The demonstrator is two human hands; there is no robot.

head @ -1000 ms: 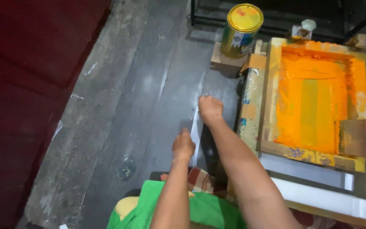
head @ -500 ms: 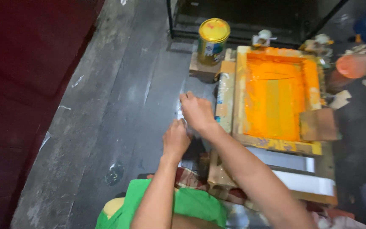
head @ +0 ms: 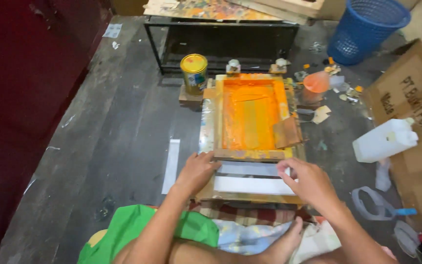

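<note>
lighting: dim, warm indoor light from overhead; soft shadows. left wall dark red, underexposed. orange-inked printing screen (head: pixel 248 116) brightest. mild motion blur; slight wide-angle stretch at edges.

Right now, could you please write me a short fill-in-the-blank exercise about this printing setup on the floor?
1. The ink spread inside the wooden screen-printing frame is ____.
2. The tin can left of the frame's far end has a ____ lid.
3. Both the left hand and the right hand rest on the ____ strips at the frame's near end.
4. The mesh waste basket at the far right is ____.

Missing words: orange; yellow; white; blue
</note>
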